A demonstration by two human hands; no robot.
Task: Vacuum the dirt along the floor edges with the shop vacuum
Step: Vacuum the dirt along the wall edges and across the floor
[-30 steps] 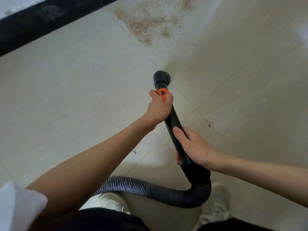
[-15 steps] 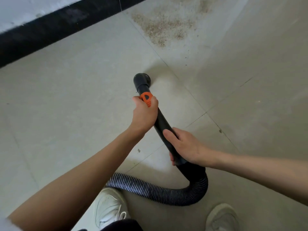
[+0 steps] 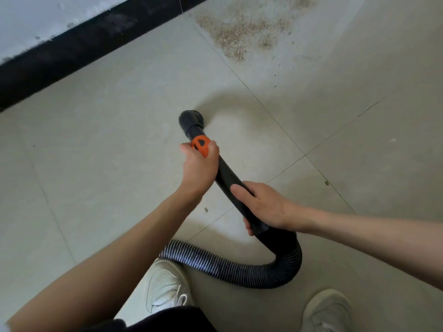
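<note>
Meanwhile, left hand (image 3: 199, 167) grips the rigid black plastic vacuum wand (image 3: 230, 180) by its orange collar (image 3: 201, 145), steering; right hand (image 3: 261, 207) clasps lower, steadying; scattered brown dirt (image 3: 242, 32) waits upper right.

Pale tiled floor (image 3: 100, 144) with thin grout lines, black baseboard (image 3: 79, 46) under scuffed white wall (image 3: 48, 17), soft daylight

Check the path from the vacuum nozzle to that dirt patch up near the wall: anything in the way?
Nothing visible. Bare tile floor lies between the nozzle and the dirt patch; only grout lines and a few loose specks cross it. The left hand and right hand grip the wand behind the nozzle.
</note>
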